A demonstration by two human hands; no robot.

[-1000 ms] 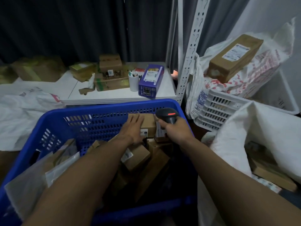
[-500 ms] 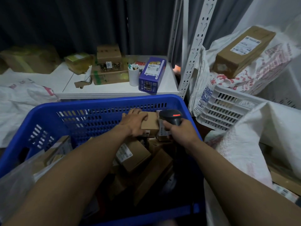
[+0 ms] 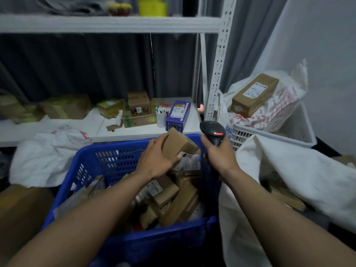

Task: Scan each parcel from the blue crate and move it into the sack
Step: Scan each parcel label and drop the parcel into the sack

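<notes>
**Left hand holds parcel over crate, right hand grips scanner**

The left hand (image 3: 156,160) grips a small brown parcel (image 3: 179,143), fingers curled round its near left edge. The parcel is tilted with one corner up. It is clear of the pile and sits above the far rim of the blue crate (image 3: 115,151). White labels show just under the fingertips; I cannot tell whether they belong to this parcel or to one below it.

The right hand (image 3: 219,157) is just right of the parcel, wrapped round the handle of a black scanner (image 3: 212,132). The scanner head sticks up above the knuckles with a red light lit on it. The head is near the parcel but apart from it.

The crate is below both hands, and both forearms reach over it. More brown parcels (image 3: 173,197) lie loose in it under the left wrist.

The white sack (image 3: 298,170) is right of the right hand, its mouth open, with brown boxes partly visible inside.

Beyond the right hand is a white slotted basket (image 3: 248,133) holding a printed bag, with a long brown box (image 3: 254,93) on top. Beyond the left hand is the lower shelf (image 3: 96,130) with a purple box (image 3: 178,116), a white cup (image 3: 160,119) and blurred brown cartons.
</notes>
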